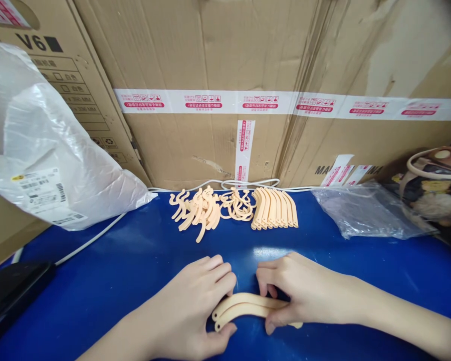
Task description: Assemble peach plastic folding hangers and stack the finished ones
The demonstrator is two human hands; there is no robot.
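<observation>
Two pale, curved wooden strips (pixel 244 310) lie nested side by side at the front of the blue table, each with a small dark hole at its left end. My left hand (pixel 197 303) is curled around that end, fingers above and thumb below. At the other end my right hand (pixel 310 291) pinches the strips between thumb and fingers, covering part of them. Behind the hands, similar curved strips (pixel 274 208) stand in a neat row. Beside them are a small heap of thin hooked pieces (pixel 237 204) and a looser pile of short hooked pieces (pixel 199 208).
Large cardboard boxes (pixel 203 55) form a wall behind the blue table (pixel 135 286). A white plastic parcel bag (pixel 48 145) leans at the left, above a black object (pixel 17 301). White cable (pixel 93 240) crosses the back. Clear plastic bags (pixel 368 210) lie at right.
</observation>
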